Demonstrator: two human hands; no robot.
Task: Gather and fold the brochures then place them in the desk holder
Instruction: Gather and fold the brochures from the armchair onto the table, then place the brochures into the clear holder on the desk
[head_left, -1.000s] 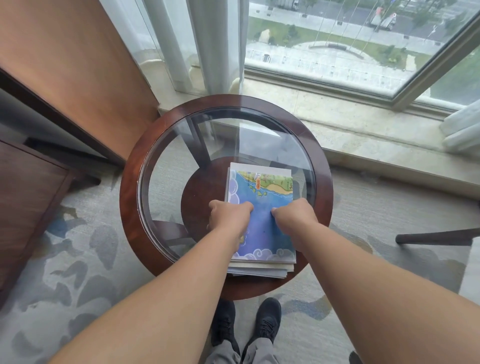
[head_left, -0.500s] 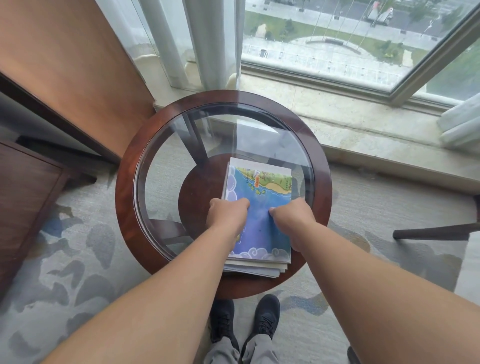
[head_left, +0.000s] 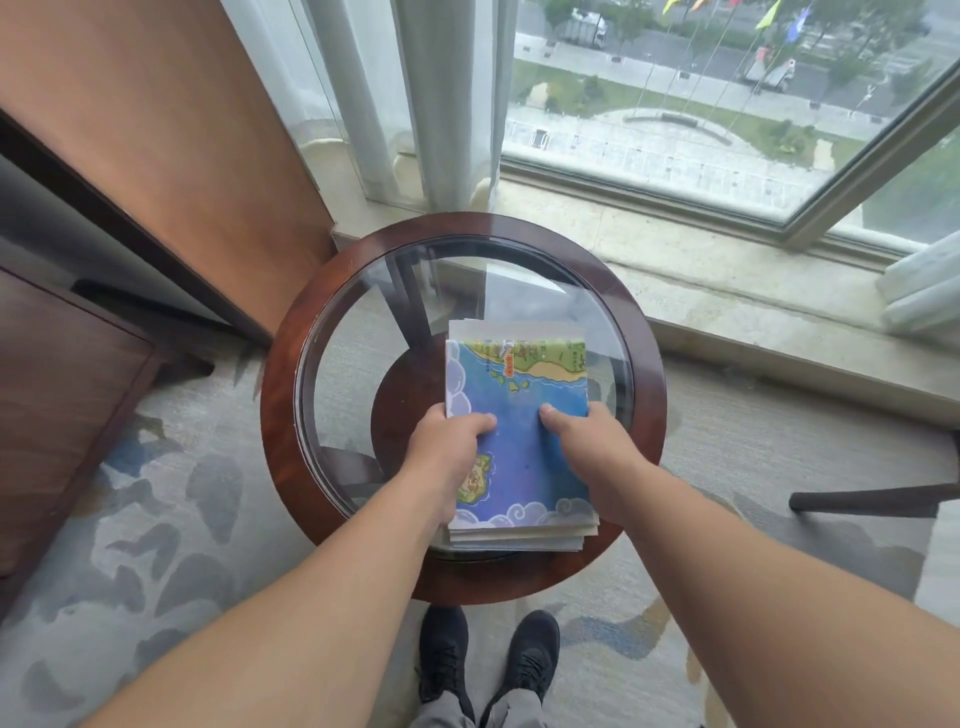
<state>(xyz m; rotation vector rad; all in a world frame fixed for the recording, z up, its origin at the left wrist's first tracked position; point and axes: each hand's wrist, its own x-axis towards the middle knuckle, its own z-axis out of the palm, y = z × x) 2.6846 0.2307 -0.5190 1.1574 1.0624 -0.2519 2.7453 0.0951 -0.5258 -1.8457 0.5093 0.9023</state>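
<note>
Stack of rectangular paper brochures (head_left: 519, 395), lying at the centre of the frame on the near half of a round table with a dark red-brown polished wooden rim (head_left: 276, 415) and a clear glass top (head_left: 348, 358). The uppermost cover is showing a cartoon map: matte blue sea, a green and sandy coastline along the far edge, white scalloped clouds at the left and near edges, and a small green island near the left wrist. Paler sheets are protruding beyond the far edge and fanning out unevenly at the near edge, where the stack is overhanging the wooden rim. The left hand (head_left: 448, 441) is gripping the left edge, thumb lying flat on the cover and fingers curling under it. The right hand (head_left: 589, 449) is gripping the right edge in the same way, thumb on top. How many sheets are lying within each grip cannot be told. A dark wooden base disc and legs are showing through the glass. A patterned grey-blue carpet (head_left: 156, 509) is covering the floor; black shoes (head_left: 488, 665) are standing at the bottom centre.
</note>
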